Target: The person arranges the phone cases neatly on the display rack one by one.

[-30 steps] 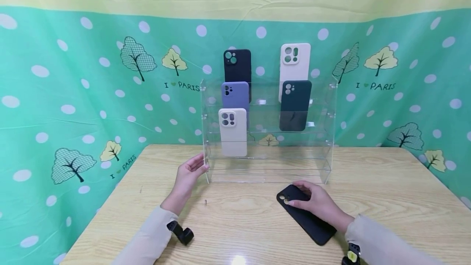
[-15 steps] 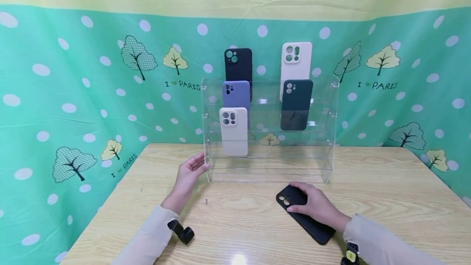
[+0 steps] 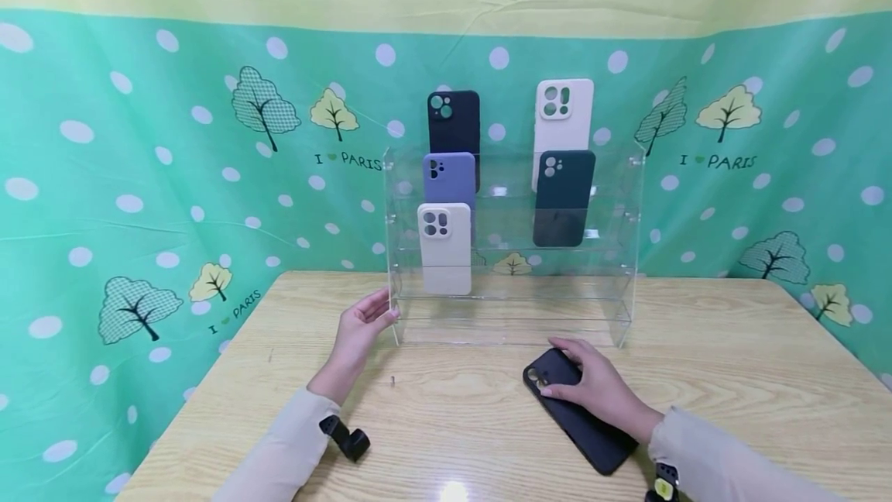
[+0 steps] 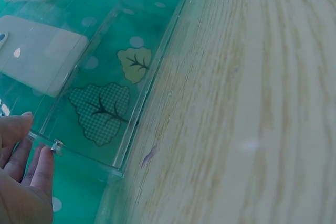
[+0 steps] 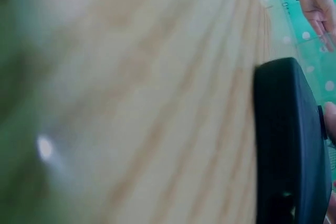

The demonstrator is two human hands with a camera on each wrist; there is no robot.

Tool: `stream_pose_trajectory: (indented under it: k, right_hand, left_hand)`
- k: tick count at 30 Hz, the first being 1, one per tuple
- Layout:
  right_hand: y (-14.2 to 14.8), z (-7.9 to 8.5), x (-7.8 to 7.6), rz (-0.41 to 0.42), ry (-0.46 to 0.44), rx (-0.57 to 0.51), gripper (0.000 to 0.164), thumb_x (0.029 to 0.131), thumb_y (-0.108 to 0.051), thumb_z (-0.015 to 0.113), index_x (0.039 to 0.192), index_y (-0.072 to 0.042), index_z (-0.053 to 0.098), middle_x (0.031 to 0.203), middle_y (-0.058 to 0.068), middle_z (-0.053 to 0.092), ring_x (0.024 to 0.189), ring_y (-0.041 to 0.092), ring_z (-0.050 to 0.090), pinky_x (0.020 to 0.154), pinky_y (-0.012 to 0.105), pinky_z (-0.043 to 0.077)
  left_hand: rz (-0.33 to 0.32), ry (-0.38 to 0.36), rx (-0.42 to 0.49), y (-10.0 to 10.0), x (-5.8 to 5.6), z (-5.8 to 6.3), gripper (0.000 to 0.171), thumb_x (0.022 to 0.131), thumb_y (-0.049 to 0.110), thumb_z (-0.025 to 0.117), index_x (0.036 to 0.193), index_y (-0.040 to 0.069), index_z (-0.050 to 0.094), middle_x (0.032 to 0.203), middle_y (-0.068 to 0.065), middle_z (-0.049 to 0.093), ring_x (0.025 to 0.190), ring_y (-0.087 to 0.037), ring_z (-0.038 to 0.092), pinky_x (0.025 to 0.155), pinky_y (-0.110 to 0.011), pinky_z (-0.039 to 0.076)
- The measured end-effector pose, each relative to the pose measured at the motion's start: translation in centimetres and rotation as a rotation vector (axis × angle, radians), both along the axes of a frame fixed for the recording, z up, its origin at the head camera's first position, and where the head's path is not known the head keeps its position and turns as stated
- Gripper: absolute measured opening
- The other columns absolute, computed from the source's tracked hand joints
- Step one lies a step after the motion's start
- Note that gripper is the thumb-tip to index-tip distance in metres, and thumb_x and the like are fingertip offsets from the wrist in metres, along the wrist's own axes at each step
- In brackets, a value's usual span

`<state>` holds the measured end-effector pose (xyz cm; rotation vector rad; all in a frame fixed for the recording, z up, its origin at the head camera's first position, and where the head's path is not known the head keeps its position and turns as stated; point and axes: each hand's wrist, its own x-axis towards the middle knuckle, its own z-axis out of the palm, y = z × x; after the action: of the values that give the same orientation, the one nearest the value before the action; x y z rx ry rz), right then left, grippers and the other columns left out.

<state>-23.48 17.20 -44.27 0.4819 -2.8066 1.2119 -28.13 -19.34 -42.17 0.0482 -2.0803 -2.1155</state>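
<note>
My left hand (image 3: 357, 335) pinches the lower left side panel of a clear acrylic display stand (image 3: 516, 331), thumb on one face and fingers on the other, as the left wrist view (image 4: 23, 171) shows. Across a black phone case (image 3: 578, 424) lies my right hand (image 3: 602, 390), gripping its two long sides near the camera cutouts. The case slants at the front right of the stand, at or just above the tabletop; the gap is hard to judge. In the right wrist view the black case (image 5: 286, 145) shows edge-on, with only fingertips visible beside it.
On the stand's tiers lean a dark phone case (image 3: 454, 122), a purple case (image 3: 449, 177), a white case (image 3: 444, 250), another white case (image 3: 564, 115) and a dark green case (image 3: 564, 200). A patterned green curtain (image 3: 209, 99) hangs behind the wooden table (image 3: 446, 409).
The black case's near end has shifted slightly toward me, and my right fingers have settled around its edges. My left hand stays on the stand's side panel.
</note>
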Motion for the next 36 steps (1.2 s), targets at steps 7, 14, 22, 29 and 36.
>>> stream_pose_trajectory:
  k: [7,14,22,29,36]
  right_hand:
    - [0.1,0.9,-0.2,-0.120,0.003,-0.083,0.041,0.088,-0.022,0.067,0.123,-0.001,0.060,0.110,0.015,0.066,0.090,0.023,0.062,0.067,0.024,0.051]
    - [0.3,2.5,-0.2,-0.168,-0.002,-0.229,0.028,0.091,-0.012,0.063,0.115,0.000,0.065,0.097,0.010,0.069,0.077,0.005,0.058,0.064,0.019,0.048]
    - [0.2,4.7,0.3,-0.169,-0.055,-0.416,0.032,0.091,-0.014,0.063,0.117,0.004,0.063,0.102,0.015,0.068,0.080,0.000,0.062,0.070,0.016,0.053]
    - [0.4,7.4,0.2,-0.235,-0.077,-0.467,0.042,0.091,-0.026,0.064,0.123,0.001,0.060,0.098,-0.008,0.069,0.083,-0.002,0.061,0.073,0.014,0.052]
    - [0.7,11.7,-0.7,-0.244,0.003,-0.699,0.042,0.089,-0.027,0.065,0.124,-0.005,0.060,0.095,-0.017,0.064,0.088,-0.001,0.059,0.077,0.009,0.050]
  left_hand:
    - [0.004,-0.005,0.011,0.0,-0.1,-0.2,0.047,0.083,-0.004,0.065,0.128,-0.002,0.052,0.129,-0.022,0.055,0.117,-0.027,0.055,0.088,-0.017,0.050]
    - [0.004,-0.009,0.013,-0.1,-0.1,-0.2,0.047,0.083,-0.004,0.065,0.128,-0.002,0.053,0.129,-0.021,0.055,0.114,-0.023,0.056,0.088,-0.018,0.050]
    - [-0.004,-0.009,0.008,0.0,0.0,0.0,0.047,0.084,-0.004,0.065,0.129,-0.003,0.052,0.130,-0.023,0.054,0.118,-0.027,0.053,0.088,-0.016,0.050]
    - [-0.012,-0.003,0.018,0.1,0.0,0.1,0.047,0.085,-0.003,0.064,0.130,-0.003,0.051,0.131,-0.023,0.053,0.122,-0.032,0.051,0.087,-0.015,0.049]
    - [-0.004,-0.002,0.014,0.0,0.0,0.0,0.048,0.084,-0.004,0.064,0.130,-0.003,0.051,0.131,-0.022,0.053,0.121,-0.030,0.051,0.088,-0.015,0.049]
